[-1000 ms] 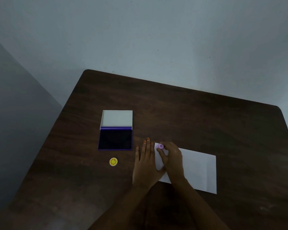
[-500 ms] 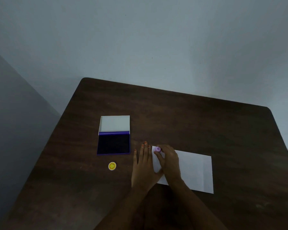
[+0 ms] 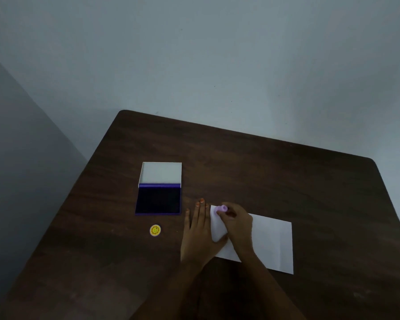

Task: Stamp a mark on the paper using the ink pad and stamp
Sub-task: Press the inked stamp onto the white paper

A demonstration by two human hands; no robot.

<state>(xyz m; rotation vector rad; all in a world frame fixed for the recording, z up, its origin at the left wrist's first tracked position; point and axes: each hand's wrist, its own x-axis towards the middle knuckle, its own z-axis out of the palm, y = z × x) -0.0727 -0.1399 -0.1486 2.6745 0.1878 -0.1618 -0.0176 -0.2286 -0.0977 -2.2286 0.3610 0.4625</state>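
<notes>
I see the right hand (image 3: 237,224) pinching the small pink stamp (image 3: 221,209) between its fingertips, down at the paper's (image 3: 270,239) far-left corner, roughly 10 o'clock of the sheet's middle. Whether its face is on the paper I cannot tell. The left hand (image 3: 198,234) lies flat with fingers spread loosely, straddling the paper's left edge and the dark table (image 3: 263,172), pinning the sheet. The ink pad (image 3: 158,200) sits open at about 9 o'clock from the stamp, lid hinged back; a round yellow sticker (image 3: 155,230) lies near it at 6 o'clock. To print cleanly, I judge the stamp wants pressing straight down with even weight, no rocking or sliding, then lifting vertically while the left palm holds the sheet. So close to the corner, a tilt could clip the mark.
</notes>
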